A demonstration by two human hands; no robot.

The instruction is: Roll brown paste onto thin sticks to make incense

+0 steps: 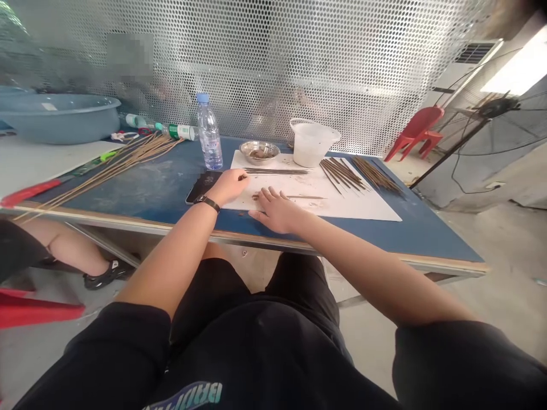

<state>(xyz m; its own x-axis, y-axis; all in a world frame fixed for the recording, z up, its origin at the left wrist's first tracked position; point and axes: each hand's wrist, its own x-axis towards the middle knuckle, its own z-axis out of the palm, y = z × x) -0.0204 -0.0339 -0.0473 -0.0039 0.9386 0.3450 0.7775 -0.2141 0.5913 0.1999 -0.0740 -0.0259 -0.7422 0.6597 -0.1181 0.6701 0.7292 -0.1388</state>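
My right hand point(280, 212) lies flat, fingers stretched, on the white board point(363, 209). Under its fingers runs a thin brown stick point(307, 197), which looks like an incense stick; its left part is hidden by the hand. My left hand point(228, 187), with a dark band on the wrist, is closed at the board's left edge. A small dark bit shows at its fingertips, too small to name. Just beyond it lies a row of dark coated sticks point(277, 171). A metal bowl point(259, 151) with brown stuff inside stands behind them.
A white bucket point(314, 145), coated sticks point(344, 175) and a further bundle point(378, 175) are at the right. A water bottle point(209, 136) and black phone point(204, 187) stand near my left hand. Farther left are bare sticks point(128, 154) and a blue basin point(64, 122). Perforated metal closes the back.
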